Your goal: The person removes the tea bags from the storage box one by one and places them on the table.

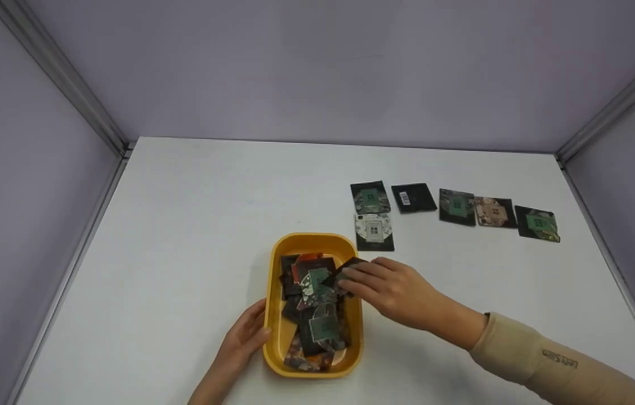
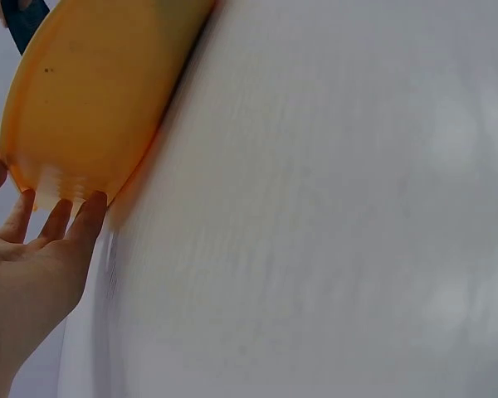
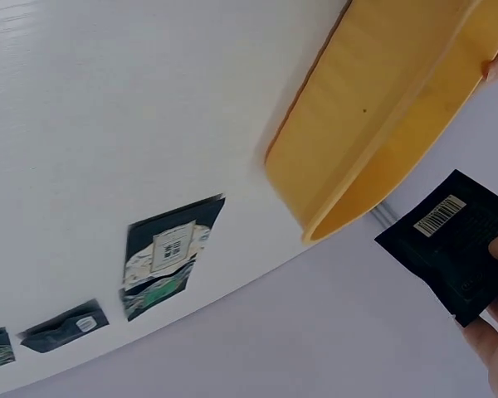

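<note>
A yellow plastic tray (image 1: 274, 349) stands on the white table, holding several dark square sachets (image 1: 324, 329) with green, floral and orange prints. My left hand (image 1: 242, 333) holds its left side, with the thumb at the rim and the fingertips against the outer wall, as the left wrist view shows. Over the tray's right rim, my right hand (image 1: 388, 288) pinches a black sachet (image 3: 452, 240) between thumb and fingers. The barcode side of this sachet faces the right wrist camera. Part of it is hidden by the fingers in the head view.
Behind the tray lie a green-labelled sachet (image 1: 371, 197) and a white-patterned one (image 1: 374, 232), edge to edge. Rightward run a barcode-up sachet (image 1: 414, 198), a green one (image 1: 457, 207), a brown one (image 1: 496, 212) and another green one (image 1: 537, 223). Pale walls enclose the table.
</note>
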A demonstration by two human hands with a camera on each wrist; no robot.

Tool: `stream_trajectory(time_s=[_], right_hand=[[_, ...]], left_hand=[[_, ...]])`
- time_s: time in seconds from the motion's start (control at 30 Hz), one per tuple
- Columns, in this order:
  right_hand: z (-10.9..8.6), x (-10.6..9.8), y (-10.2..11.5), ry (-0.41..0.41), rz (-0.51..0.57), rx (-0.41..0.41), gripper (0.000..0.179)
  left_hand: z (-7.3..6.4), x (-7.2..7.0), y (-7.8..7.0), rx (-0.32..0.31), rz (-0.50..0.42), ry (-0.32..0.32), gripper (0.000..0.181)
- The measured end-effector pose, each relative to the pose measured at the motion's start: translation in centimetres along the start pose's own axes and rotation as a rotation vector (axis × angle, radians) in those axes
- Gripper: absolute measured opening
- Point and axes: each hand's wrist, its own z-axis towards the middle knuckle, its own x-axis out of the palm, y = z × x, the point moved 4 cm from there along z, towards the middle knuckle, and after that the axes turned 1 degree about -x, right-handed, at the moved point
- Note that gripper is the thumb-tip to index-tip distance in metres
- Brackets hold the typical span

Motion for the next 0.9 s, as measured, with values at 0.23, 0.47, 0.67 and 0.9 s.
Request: stream_trajectory(time_s=[0.23, 0.47, 0.67, 0.9], right_hand=[[-2.1, -0.7, -2.2, -0.085, 0.007, 0.144, 0.035], [-4.9, 0.2, -5.1, -0.061, -0.022, 0.222, 0.02], [-7.6, 1.3, -7.7, -0.004, -0.049, 0.338, 0.033], [-9.6, 2.3, -10.0, 0.014, -0.096, 0.387, 0.027]], left_hand=[[-0.1, 0.0, 0.1, -0.004, 0.021, 0.006, 0.072], [0.0, -0.1, 0.0, -0.026, 0.022, -0.026, 0.073], [0.1, -0.1, 0.1, -0.01, 0.019, -0.013, 0.072], [-0.1, 0.0, 0.0, 0.06, -0.011, 0.049, 0.069]])
